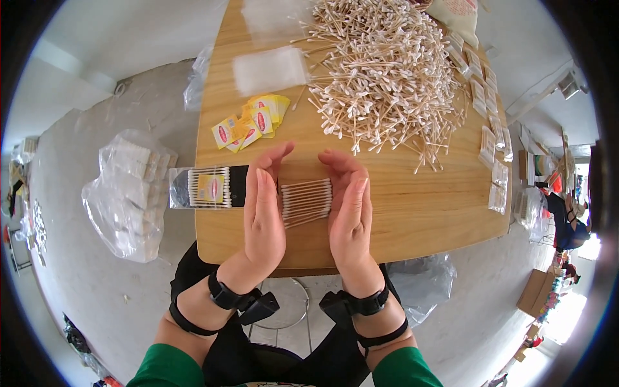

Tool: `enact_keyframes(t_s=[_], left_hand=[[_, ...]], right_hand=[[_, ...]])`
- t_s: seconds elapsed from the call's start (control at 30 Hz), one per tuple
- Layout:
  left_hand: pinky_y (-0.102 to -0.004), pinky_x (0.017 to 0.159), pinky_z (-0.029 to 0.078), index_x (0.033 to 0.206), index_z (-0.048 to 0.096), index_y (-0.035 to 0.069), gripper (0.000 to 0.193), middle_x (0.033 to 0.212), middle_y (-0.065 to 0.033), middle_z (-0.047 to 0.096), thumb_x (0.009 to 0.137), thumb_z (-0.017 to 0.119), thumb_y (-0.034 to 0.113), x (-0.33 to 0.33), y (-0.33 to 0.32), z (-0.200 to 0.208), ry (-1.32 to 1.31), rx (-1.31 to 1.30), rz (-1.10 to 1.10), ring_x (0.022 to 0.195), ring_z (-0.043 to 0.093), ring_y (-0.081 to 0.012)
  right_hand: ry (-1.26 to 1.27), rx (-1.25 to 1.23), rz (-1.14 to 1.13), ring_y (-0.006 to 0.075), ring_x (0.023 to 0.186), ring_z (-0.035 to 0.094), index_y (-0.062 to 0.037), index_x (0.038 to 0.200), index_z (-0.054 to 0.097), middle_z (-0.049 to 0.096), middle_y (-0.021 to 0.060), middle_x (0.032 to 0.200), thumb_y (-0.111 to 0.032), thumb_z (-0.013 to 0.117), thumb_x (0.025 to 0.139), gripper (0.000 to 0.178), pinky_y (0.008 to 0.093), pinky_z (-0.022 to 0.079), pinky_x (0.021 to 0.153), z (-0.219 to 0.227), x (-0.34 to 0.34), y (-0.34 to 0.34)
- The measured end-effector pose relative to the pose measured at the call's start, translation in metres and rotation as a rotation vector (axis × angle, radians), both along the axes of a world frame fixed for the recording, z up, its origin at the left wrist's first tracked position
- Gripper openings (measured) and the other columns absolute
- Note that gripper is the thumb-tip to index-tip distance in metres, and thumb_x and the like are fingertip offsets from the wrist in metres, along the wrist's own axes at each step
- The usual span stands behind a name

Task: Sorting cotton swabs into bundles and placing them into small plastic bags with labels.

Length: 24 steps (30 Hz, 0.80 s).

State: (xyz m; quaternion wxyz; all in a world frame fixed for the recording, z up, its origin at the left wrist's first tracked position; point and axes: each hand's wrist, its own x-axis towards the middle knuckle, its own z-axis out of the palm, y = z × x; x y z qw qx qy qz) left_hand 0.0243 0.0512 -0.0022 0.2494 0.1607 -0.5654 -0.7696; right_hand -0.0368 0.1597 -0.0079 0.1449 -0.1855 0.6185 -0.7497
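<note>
Pressing a small row of cotton swabs (307, 202) between both palms, left hand (263, 209) and right hand (349, 209) are standing edgewise on the wooden table (419, 213), fingers straight and held together, not curled, flat sides touching the swab tips. Swabs are lying side by side in a neat flat bundle on the table near its front edge, thin pale wooden sticks with white fluffy ends, long axis running left-right, tips pointing into each palm. Table is smooth light wood grain with a rounded edge. Just left of the left hand a packed swab sleeve (207, 187) is lying, clear glossy plastic with a black backing and a yellow label. Behind that, farther up the table, small yellow and red paper labels (251, 122) are fanned out. Beyond the hands a big loose heap of swabs (380, 71) is sprawling, sticks crossing every way. Empty clear bags (269, 69) are lying left of the heap. Black straps are circling both wrists.
</note>
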Motion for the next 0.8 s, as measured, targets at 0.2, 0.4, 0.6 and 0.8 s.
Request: enact_keyframes(t_s=[0.2, 0.4, 0.6, 0.8], left_hand=[[-0.0384, 0.124, 0.026, 0.146, 0.044, -0.001, 0.046, 0.153, -0.0174, 0.048, 0.117, 0.027, 0.031, -0.002, 0.007, -0.004, 0.043, -0.005, 0.033, 0.146, 0.040, -0.0247], [-0.0388, 0.124, 0.026, 0.145, 0.045, -0.001, 0.047, 0.152, -0.0181, 0.049, 0.117, 0.026, 0.031, -0.011, 0.002, -0.007, 0.079, -0.017, 0.038, 0.144, 0.042, -0.0245], [-0.0417, 0.127, 0.019, 0.145, 0.043, 0.002, 0.051, 0.152, -0.0200, 0.048, 0.116, 0.024, 0.040, -0.012, 0.001, -0.007, 0.059, -0.023, 0.033, 0.148, 0.037, -0.0255], [-0.0403, 0.126, 0.021, 0.148, 0.041, -0.003, 0.053, 0.154, -0.0180, 0.046, 0.116, 0.027, 0.037, -0.016, 0.015, -0.008, 0.135, 0.039, -0.203, 0.148, 0.037, -0.0258]], right_hand=[[0.026, 0.027, -0.009, 0.0272, 0.136, 0.048, 0.0041, 0.142, 0.045, 0.053, 0.0184, 0.141, -0.042, 0.023, 0.116, 0.057, 0.0411, 0.031, 0.121, 0.001, 0.006, -0.001], [0.016, -0.020, -0.044, 0.0273, 0.137, 0.048, 0.0037, 0.144, 0.044, 0.053, 0.0184, 0.142, -0.041, 0.023, 0.116, 0.057, 0.0408, 0.031, 0.121, 0.000, 0.008, -0.003], [-0.063, -0.114, -0.098, 0.0257, 0.137, 0.048, 0.0032, 0.143, 0.045, 0.053, 0.0166, 0.143, -0.041, 0.025, 0.116, 0.056, 0.0403, 0.030, 0.122, 0.003, 0.004, 0.001], [-0.073, -0.195, -0.141, 0.0247, 0.136, 0.047, 0.0020, 0.142, 0.044, 0.051, 0.0153, 0.142, -0.038, 0.029, 0.116, 0.050, 0.0388, 0.031, 0.121, 0.003, -0.006, 0.014]])
